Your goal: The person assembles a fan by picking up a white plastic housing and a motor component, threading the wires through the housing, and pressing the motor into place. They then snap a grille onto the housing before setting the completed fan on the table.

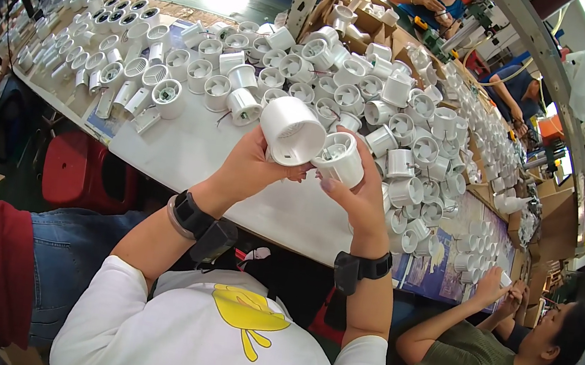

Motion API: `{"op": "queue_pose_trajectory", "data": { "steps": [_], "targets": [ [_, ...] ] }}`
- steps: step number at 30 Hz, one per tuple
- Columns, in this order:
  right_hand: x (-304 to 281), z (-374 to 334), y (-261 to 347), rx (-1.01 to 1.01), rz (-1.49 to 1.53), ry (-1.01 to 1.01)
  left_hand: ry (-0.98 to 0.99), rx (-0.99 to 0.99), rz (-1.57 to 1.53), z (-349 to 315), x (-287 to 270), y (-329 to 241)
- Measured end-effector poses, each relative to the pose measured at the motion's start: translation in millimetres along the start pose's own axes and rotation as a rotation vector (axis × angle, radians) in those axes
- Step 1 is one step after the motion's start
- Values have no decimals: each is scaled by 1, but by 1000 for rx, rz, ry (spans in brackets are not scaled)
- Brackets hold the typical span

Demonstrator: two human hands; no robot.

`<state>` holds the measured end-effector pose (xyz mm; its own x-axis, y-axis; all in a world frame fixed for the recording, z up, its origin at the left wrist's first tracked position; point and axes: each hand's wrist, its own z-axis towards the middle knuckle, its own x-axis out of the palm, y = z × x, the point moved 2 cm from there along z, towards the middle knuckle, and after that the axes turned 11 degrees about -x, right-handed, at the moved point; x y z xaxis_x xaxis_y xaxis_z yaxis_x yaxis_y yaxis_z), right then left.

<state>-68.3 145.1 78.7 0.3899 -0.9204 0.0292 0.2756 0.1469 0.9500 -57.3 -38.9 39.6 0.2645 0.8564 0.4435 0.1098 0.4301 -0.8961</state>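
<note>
Over the white-topped table (186, 150), left hand (255, 154) wraps its grip round a wide, hollow white plastic cup (287, 124), mouth tipped down and rightward; right hand (361, 191) holds a narrower white plastic cylinder (345, 166) in its grip, just beside it. Beyond both, heap of white, round plastic housings (397, 91).

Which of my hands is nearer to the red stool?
Left. Your left hand, holding the larger white cup, is to the right of the red stool; your right hand, holding the smaller white cup, is farther right.
</note>
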Motion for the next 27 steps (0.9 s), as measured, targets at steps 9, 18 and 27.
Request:
{"op": "queue_pose_trajectory", "data": {
  "steps": [9, 18, 27],
  "targets": [
    [-4, -7, -4, -113, -151, 10, 3, -17, 66, -1, -6, -3],
    [-16, -10, -11, -79, -268, 9, 5, -73, 155, -1, -12, -1],
    [-3, -13, 20, -316, -184, -28, 102, -28, 128, -3, -14, -3]
  ]
}}
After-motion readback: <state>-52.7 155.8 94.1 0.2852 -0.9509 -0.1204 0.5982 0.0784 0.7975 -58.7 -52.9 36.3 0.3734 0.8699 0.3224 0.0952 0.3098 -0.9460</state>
